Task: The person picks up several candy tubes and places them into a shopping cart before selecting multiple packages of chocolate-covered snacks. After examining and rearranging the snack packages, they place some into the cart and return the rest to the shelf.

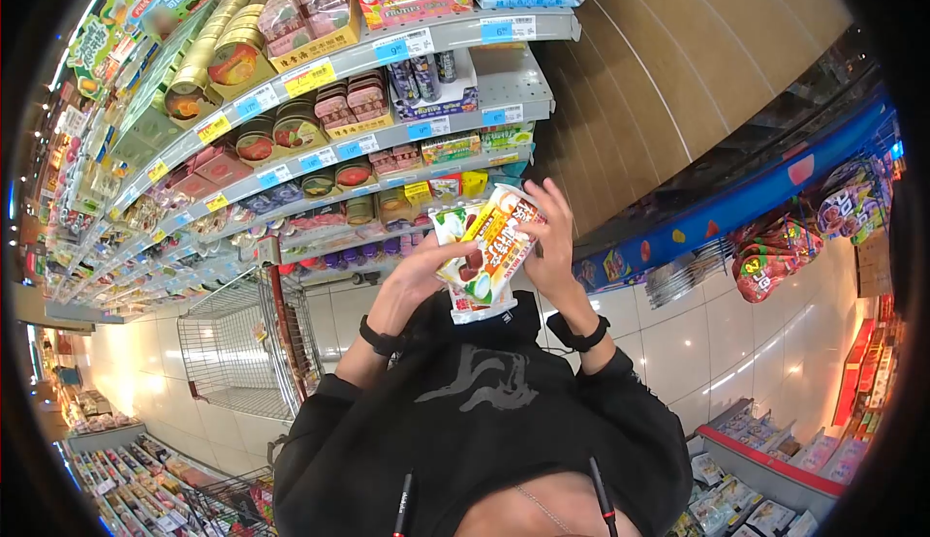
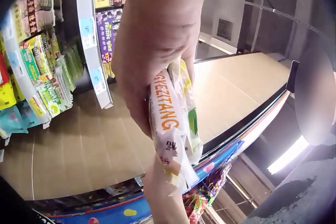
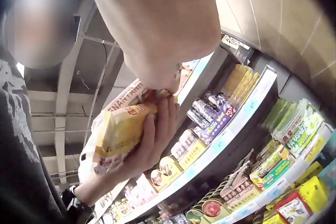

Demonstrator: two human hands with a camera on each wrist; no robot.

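Note:
Both hands hold a small bunch of snack packets (image 1: 489, 242) up at chest height in front of the store shelves. The packets are white, yellow and orange with printed fruit and orange lettering. My left hand (image 1: 417, 266) grips them from the left, fingers curled round the bundle (image 2: 170, 124). My right hand (image 1: 549, 237) pinches the upper right edge. In the left wrist view my left hand (image 2: 157, 66) wraps the packets from above. The right wrist view shows my right hand (image 3: 157, 50) at the top of the packets (image 3: 123, 129), with the left hand's fingers (image 3: 155, 134) under them.
Curved shelves (image 1: 320, 140) with tins, boxes and price tags fill the left. A wire shopping trolley (image 1: 242, 343) stands below them. A wood-panelled wall (image 1: 678, 53) is on the right, above a blue-edged rack with red snack bags (image 1: 775, 246).

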